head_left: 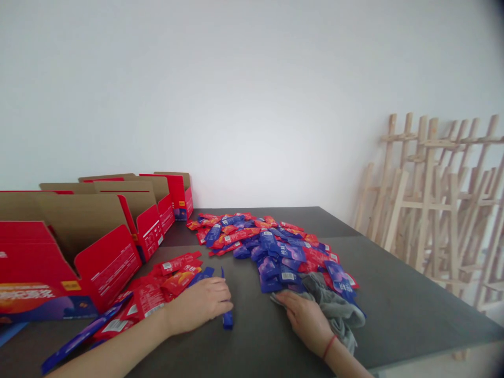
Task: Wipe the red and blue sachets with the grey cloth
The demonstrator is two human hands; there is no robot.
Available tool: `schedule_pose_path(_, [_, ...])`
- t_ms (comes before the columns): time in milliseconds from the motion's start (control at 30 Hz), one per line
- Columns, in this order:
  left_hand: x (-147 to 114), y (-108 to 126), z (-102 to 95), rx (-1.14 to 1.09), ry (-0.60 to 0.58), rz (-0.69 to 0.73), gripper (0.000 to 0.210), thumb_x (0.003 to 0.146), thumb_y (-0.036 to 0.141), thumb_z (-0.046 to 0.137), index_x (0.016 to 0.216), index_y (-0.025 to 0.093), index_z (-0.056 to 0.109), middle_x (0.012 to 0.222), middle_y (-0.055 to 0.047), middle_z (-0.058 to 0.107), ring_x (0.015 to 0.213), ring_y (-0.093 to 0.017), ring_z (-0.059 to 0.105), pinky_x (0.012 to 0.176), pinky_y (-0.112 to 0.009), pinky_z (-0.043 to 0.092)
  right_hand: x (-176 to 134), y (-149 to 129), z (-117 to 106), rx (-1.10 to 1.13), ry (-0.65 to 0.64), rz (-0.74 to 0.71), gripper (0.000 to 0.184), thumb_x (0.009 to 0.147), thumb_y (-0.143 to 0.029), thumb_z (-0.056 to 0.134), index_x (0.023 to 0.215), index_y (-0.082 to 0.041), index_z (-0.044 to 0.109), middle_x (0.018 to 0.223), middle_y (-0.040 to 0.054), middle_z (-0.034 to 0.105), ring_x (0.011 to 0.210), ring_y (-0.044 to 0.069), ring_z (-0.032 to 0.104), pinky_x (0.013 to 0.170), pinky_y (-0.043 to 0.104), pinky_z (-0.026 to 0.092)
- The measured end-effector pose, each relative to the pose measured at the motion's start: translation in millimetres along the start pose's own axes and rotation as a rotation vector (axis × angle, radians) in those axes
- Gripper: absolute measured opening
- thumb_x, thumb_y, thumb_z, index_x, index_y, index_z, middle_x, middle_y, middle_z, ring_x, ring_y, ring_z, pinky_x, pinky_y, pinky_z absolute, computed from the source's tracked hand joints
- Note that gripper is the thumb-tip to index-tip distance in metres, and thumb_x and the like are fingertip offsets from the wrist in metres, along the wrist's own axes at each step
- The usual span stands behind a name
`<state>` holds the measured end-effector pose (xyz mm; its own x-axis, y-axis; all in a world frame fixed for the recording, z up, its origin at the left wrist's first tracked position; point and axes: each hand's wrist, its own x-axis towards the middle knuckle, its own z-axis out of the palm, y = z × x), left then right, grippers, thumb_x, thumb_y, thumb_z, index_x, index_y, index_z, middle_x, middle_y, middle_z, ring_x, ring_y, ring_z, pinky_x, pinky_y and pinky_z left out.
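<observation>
My left hand (202,305) is at the front of the table, its fingers curled over a narrow blue packet (228,321) seen edge-on. The packet's middle is hidden under the fingers. Beside that hand, to the left, lies a group of red and blue packets (151,294). To the right, my right hand (305,320) grips the edge of a crumpled grey cloth (340,310), with a thin red string round the wrist. Just beyond the cloth spreads a large heap of red and blue packets (270,252).
Open red cardboard boxes (106,265) with brown insides line the left side. The dark table (397,299) reaches back to a white wall (252,105). Several wooden easels (429,205) lean against the wall at the right, past the table's edge.
</observation>
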<state>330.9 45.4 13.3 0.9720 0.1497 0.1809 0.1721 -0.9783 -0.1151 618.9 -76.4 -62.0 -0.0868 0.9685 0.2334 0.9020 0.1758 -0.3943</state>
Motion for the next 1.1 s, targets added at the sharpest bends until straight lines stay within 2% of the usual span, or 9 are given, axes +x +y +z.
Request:
schedule_pose_path(133, [-39, -22, 9.3, -0.127, -0.048, -0.110, 0.041, 0.093, 0.005, 0.045, 0.119, 0.029, 0.067, 0.120, -0.002, 0.071, 0.113, -0.022, 0.062, 0.111, -0.041, 0.032, 0, 0, 0, -0.003, -0.009, -0.001, 0.052, 0.082, -0.008, 0.042, 0.126, -0.019, 0.066, 0.131, 0.0065, 0.066, 0.118, 0.023, 0.063, 0.102, 0.035, 0.048])
schedule_pose_path(267, [-46, -29, 5.1, -0.198, -0.064, -0.287, 0.043, 0.085, 0.006, 0.047, 0.112, 0.030, 0.071, 0.115, 0.000, 0.073, 0.108, -0.021, 0.066, 0.109, -0.042, 0.035, 0, 0, 1, -0.001, -0.015, 0.007, 0.052, 0.083, -0.008, 0.042, 0.126, -0.022, 0.066, 0.131, 0.0049, 0.066, 0.118, 0.022, 0.062, 0.102, 0.035, 0.047])
schedule_pose_path(400, [-1, -22, 2.4, -0.024, -0.114, -0.456, 0.027, 0.084, 0.010, 0.048, 0.085, 0.021, 0.072, 0.089, -0.005, 0.075, 0.089, -0.024, 0.070, 0.089, -0.038, 0.048, 0, 1, 2, -0.007, -0.006, 0.012, 0.052, 0.082, -0.008, 0.041, 0.125, -0.022, 0.067, 0.130, 0.0047, 0.066, 0.118, 0.022, 0.063, 0.103, 0.035, 0.047])
schedule_pose_path(500, [53, -9, 15.8, 0.010, -0.069, -0.479, 0.019, 0.090, 0.029, 0.055, 0.093, 0.018, 0.069, 0.095, -0.009, 0.073, 0.088, -0.028, 0.069, 0.083, -0.038, 0.050, 0, 1, 2, 0.005, 0.002, 0.013, 0.053, 0.081, -0.007, 0.042, 0.124, -0.023, 0.068, 0.130, 0.0046, 0.067, 0.117, 0.021, 0.063, 0.104, 0.035, 0.046])
schedule_pose_path(600, [102, 5, 37.0, 0.019, -0.051, -0.471, 0.040, 0.091, 0.050, 0.057, 0.105, 0.013, 0.066, 0.103, -0.015, 0.070, 0.091, -0.032, 0.068, 0.079, -0.039, 0.051, -1, 0, 1, 0.009, 0.004, 0.010, 0.053, 0.080, -0.007, 0.042, 0.124, -0.023, 0.068, 0.130, 0.0050, 0.067, 0.117, 0.022, 0.063, 0.104, 0.035, 0.046])
schedule_pose_path(700, [130, 14, 53.8, 0.032, -0.070, -0.449, 0.039, 0.094, 0.045, 0.056, 0.105, 0.009, 0.065, 0.101, -0.019, 0.069, 0.092, -0.033, 0.068, 0.078, -0.041, 0.052, -1, -1, 0, 0.010, 0.008, -0.003, 0.054, 0.080, -0.007, 0.041, 0.125, -0.022, 0.067, 0.129, 0.0056, 0.067, 0.116, 0.021, 0.063, 0.103, 0.035, 0.047])
schedule_pose_path(867, [126, 25, 61.6, 0.048, -0.105, -0.378, 0.020, 0.093, 0.011, 0.048, 0.095, 0.011, 0.068, 0.098, -0.017, 0.069, 0.096, -0.029, 0.066, 0.083, -0.041, 0.050, -3, 0, 1, 0.048, 0.032, -0.039, 0.052, 0.081, -0.007, 0.041, 0.122, -0.022, 0.069, 0.126, 0.0059, 0.068, 0.115, 0.022, 0.064, 0.101, 0.036, 0.048])
schedule_pose_path(1000, [106, 37, 57.1, 0.049, -0.116, -0.345, 0.016, 0.091, 0.016, 0.054, 0.092, 0.013, 0.069, 0.098, -0.014, 0.068, 0.100, -0.028, 0.064, 0.084, -0.039, 0.051, -5, 3, 2, 0.108, 0.111, -0.066, 0.047, 0.086, -0.009, 0.039, 0.119, -0.022, 0.070, 0.124, 0.0068, 0.069, 0.117, 0.022, 0.063, 0.102, 0.037, 0.049])
schedule_pose_path(1100, [103, 37, 53.9, 0.078, -0.096, -0.412, 0.020, 0.097, 0.024, 0.049, 0.103, 0.013, 0.065, 0.104, -0.015, 0.065, 0.100, -0.029, 0.063, 0.079, -0.039, 0.053, -6, 4, 3, 0.124, 0.128, -0.061, 0.046, 0.086, -0.010, 0.039, 0.117, -0.023, 0.070, 0.123, 0.0068, 0.069, 0.116, 0.023, 0.063, 0.101, 0.038, 0.049])
